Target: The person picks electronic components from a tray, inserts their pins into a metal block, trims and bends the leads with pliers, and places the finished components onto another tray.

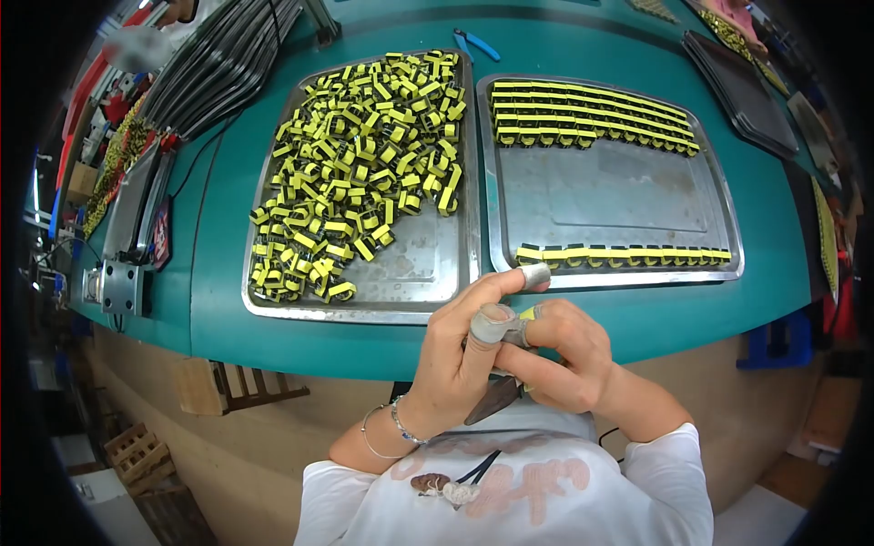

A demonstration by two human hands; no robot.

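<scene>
My left hand (460, 341) and my right hand (569, 350) meet in front of my chest, below the two trays. Tape or finger covers wrap some fingertips. Between the pinched fingers of my right hand is a small yellow part (530, 313). A dark pointed tool (494, 400) sticks out below my hands; my left fingers curl around its upper end, which is mostly hidden. Loose yellow-and-black parts (364, 155) are heaped in the left metal tray (364, 315). The right metal tray (601, 200) holds several neat rows of these parts (583, 114) and one row (628, 256) along its near edge.
Blue-handled cutters (477, 44) lie behind the trays on the green table (218, 227). Stacked black trays (218, 68) stand at the back left, and dark trays (742, 96) at the right. A metal block (125, 288) sits at the left edge. A blue stool (778, 341) is below right.
</scene>
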